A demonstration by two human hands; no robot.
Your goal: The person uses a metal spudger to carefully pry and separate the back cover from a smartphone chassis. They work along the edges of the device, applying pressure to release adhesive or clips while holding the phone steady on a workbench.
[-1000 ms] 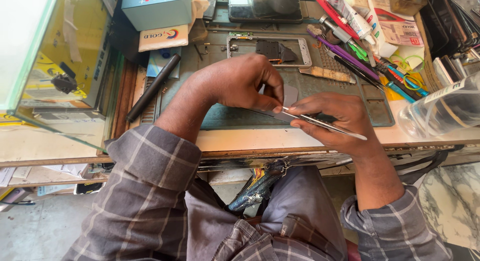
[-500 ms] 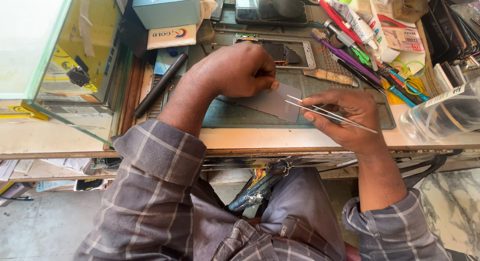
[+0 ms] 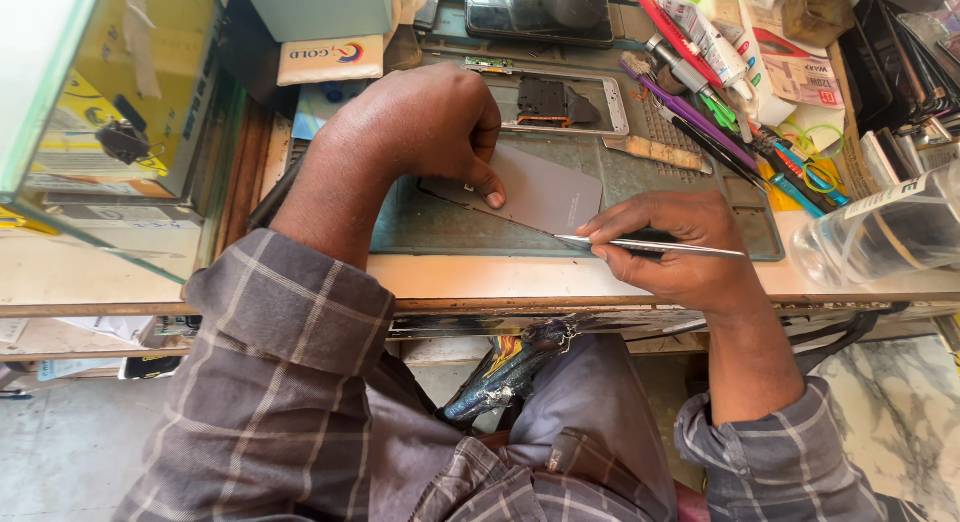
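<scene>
My left hand presses down on a flat grey phone panel lying on the dark green work mat, thumb tip resting on its surface. My right hand grips metal tweezers, held nearly level, with the tips touching the panel's near edge. A thin dark strip runs along the panel's left side under my left hand.
An opened phone frame lies just behind the panel, a dark phone farther back. Pens, screwdrivers and tools crowd the right. A clear plastic bottle lies at the right edge. A glass case stands at left, small boxes behind.
My right hand has lowered the tweezers from above the mat to the panel's near edge. My left hand has settled flat on the panel, which now shows from under it.
</scene>
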